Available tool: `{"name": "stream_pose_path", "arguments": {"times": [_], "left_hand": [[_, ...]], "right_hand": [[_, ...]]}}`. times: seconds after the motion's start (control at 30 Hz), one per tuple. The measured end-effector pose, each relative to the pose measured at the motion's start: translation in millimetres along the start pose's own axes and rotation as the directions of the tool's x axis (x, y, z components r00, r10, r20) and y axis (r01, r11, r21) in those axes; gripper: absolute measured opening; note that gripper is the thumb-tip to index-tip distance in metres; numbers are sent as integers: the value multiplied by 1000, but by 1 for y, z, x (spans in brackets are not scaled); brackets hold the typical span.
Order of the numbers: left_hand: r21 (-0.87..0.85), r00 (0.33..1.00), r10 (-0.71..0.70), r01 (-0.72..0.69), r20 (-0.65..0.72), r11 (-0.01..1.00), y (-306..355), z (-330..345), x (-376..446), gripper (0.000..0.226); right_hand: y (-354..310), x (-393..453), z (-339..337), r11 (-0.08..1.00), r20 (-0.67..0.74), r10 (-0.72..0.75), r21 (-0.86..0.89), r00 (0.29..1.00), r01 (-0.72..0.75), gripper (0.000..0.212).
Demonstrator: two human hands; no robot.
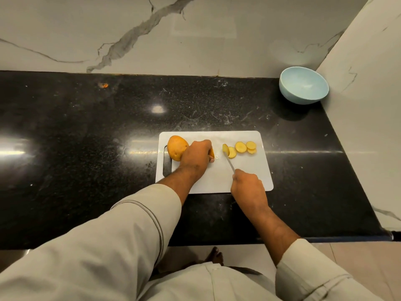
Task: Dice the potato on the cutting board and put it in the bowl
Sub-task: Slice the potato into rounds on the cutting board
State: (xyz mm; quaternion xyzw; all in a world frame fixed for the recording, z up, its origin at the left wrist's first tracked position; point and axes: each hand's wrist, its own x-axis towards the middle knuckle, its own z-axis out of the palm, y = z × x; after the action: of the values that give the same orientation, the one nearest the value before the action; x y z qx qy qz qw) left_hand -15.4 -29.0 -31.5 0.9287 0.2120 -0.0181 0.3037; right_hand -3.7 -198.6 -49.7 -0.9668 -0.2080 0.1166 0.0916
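Head view: left hand [196, 157] grips potato [177, 147] on cutting board [249, 170]; right hand [247, 184] grips knife [230, 164] beside slices [240, 147].

Golden-brown potato [177, 148], pale yellow slices [240, 147], white cutting board [249, 170], speckled black counter [86, 148], light blue bowl [303, 85], grey-veined marble wall [130, 29].

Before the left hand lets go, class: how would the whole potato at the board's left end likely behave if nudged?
The whole potato is rounded and uncut, so it would probably roll or rock rather than slide. It lies at the handle slot of the cutting board, which might catch it. It looks solid, likely heavy for its size.
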Motion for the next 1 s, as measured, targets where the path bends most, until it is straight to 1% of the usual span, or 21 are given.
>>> {"name": "stream_pose_path", "arguments": {"times": [0.1, 0.2, 0.3, 0.4, 0.47, 0.53, 0.7, 0.87, 1.0], "left_hand": [[10, 1000, 2, -2, 2, 1000, -1, 1, -2, 17], [12, 1000, -3, 4, -11, 1000, 0, 2, -3, 18], [-55, 998, -37, 35, -40, 998, 1, 3, -4, 22], [-141, 994, -88, 78, -65, 987, -1, 3, -7, 24], [-149, 994, -90, 80, -61, 985, -1, 3, -8, 23], [-138, 995, -82, 74, -53, 988, 0, 3, -8, 21], [-119, 996, -68, 61, -53, 991, 0, 1, -5, 25], [-85, 996, -58, 52, -70, 995, -2, 3, -3, 13], [-75, 997, -42, 38, -59, 996, -5, 4, -1, 11]], "right_hand": [[0, 7, -4, 997, -48, 50, 60, 998, -47, 23], [-3, 13, -6, 982, -93, 103, 170, 990, -86, 27], [-10, 13, -6, 968, -126, 97, 243, 987, -65, 29], [-25, 9, -3, 977, -146, -6, 212, 989, 37, 26], [-34, 9, -1, 985, -148, -62, 150, 987, 84, 24], [-40, 10, 2, 990, -137, -88, 96, 987, 102, 22], [-46, 11, 9, 993, -116, -73, 81, 991, 83, 21], [-48, 13, 12, 994, -114, -80, 70, 990, 88, 21], [-46, 15, 13, 994, -112, -94, 48, 989, 100, 22]]}}
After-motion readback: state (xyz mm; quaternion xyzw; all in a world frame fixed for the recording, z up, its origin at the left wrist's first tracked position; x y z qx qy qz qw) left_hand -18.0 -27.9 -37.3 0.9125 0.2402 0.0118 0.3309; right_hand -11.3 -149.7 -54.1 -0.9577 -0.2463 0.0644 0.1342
